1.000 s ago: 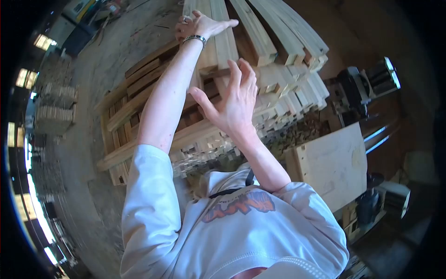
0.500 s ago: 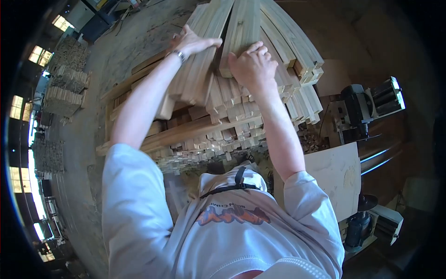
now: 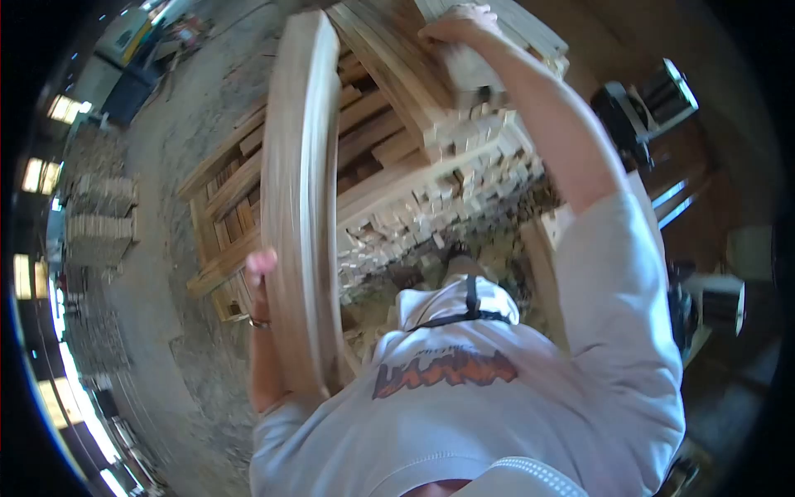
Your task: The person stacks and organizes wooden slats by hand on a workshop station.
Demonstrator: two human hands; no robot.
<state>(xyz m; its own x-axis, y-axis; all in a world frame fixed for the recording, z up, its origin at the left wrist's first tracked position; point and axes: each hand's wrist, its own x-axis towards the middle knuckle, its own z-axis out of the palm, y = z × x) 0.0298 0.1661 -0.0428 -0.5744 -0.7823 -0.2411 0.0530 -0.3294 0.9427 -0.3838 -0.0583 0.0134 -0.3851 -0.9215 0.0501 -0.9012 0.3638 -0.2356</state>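
Note:
A small bundle of long, pale wooden boards (image 3: 300, 190) stands lengthwise before me, its near end against my left forearm and side. My left hand (image 3: 262, 267) grips this bundle from the left, thumb showing at its edge and the other fingers hidden behind the wood. At the far right, my right hand (image 3: 465, 23) is closed over another wooden board (image 3: 470, 73) on the stack, its fingers bent and partly hidden. That board's near end is smeared by motion. More brown boards (image 3: 393, 66) lie between my two hands.
Under the boards is a stack of timber (image 3: 439, 195) with many cut ends facing me. A wooden frame (image 3: 224, 273) sticks out at its left. Further stacks of wood (image 3: 99, 228) stand across the concrete floor. A dark machine (image 3: 625, 116) is on the right.
The bundle of boards under my left arm has come off the stack toward my body and turned nearly lengthwise. My right hand has moved farther away and to the right.

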